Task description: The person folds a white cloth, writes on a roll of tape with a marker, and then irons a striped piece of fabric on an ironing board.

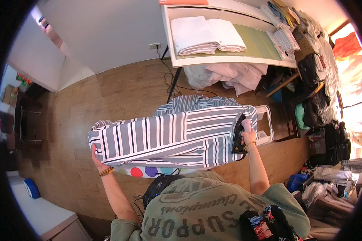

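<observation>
A grey, white and navy striped cloth [149, 134] lies spread over an ironing board, whose dotted cover [151, 172] shows along the near edge. My right hand [248, 137] is closed round the pale handle of a black iron [238, 138], which rests on the cloth near the board's right end. At the far left end, my left hand [97, 159] grips the edge of the cloth, its fingers partly hidden by the fabric. More of the striped fabric hangs bunched over the far side.
Beyond the board stands a white desk [229, 59] with folded white cloths [193, 34] on it. Fabric in bags [237, 76] sits beneath, and cords cross the wooden floor. Piled clothes [330, 176] line the right side. A white cabinet [48, 211] stands at the near left.
</observation>
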Motion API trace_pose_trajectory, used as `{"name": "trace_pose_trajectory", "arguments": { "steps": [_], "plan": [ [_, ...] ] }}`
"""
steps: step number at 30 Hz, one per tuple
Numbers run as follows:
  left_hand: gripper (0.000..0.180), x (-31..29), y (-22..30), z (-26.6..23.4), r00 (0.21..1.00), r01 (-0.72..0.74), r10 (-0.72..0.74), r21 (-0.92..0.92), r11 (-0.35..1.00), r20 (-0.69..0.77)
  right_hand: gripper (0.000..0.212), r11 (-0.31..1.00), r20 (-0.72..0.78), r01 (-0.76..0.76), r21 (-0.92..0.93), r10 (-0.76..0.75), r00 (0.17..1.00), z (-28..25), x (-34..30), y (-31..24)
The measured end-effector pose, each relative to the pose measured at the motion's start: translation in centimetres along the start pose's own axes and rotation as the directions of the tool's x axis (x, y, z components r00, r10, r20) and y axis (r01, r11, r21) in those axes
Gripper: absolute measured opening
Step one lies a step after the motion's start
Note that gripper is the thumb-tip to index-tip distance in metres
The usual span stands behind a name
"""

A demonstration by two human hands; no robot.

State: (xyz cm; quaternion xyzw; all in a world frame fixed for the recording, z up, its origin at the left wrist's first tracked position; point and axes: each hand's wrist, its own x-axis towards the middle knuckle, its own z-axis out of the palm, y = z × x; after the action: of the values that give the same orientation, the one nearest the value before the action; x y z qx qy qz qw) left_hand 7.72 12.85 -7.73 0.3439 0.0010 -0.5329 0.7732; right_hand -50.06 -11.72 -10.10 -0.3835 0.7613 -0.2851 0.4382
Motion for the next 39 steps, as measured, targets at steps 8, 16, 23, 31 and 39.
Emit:
{"name": "trace_pose_trajectory", "arguments": {
  "steps": [8, 16, 23, 31, 39],
  "plan": [
    [0.052, 0.5, 0.1, -0.4, 1.0, -0.003, 0.003, 0.014, 1.0, -0.014, 0.044, 0.78, 0.48, 0.504, -0.371, -0.303, 0.823, 13.0, -5.4, -3.3],
    [0.046, 4.5, -3.4, -6.2, 0.89, 0.218, -0.12, 0.18, 0.959, -0.44, 0.049, 0.649, 0.672, 0.626, -0.432, -0.231, 0.703, 18.0, -10.0, -8.9],
    [0.048, 4.2, -4.0, -8.9, 0.916, 0.244, -0.197, 0.096, 0.965, -0.349, 0.031, 0.693, 0.289, 0.467, -0.549, -0.367, 0.884, 5.8, 0.2, -5.6],
    [0.043, 3.5, -3.4, -6.1, 0.954, 0.148, -0.126, 0.062, 0.987, -0.273, 0.028, 0.966, 0.271, 0.185, -0.182, -0.132, 0.954, -1.3, 6.7, -2.5],
    [0.044, 2.2, -1.6, -6.5, 0.996, 0.086, -0.088, -0.084, 0.993, -0.027, 0.051, 0.487, 0.833, 0.798, -0.356, -0.221, 0.507, 15.9, -2.4, -9.0]
  ]
}}
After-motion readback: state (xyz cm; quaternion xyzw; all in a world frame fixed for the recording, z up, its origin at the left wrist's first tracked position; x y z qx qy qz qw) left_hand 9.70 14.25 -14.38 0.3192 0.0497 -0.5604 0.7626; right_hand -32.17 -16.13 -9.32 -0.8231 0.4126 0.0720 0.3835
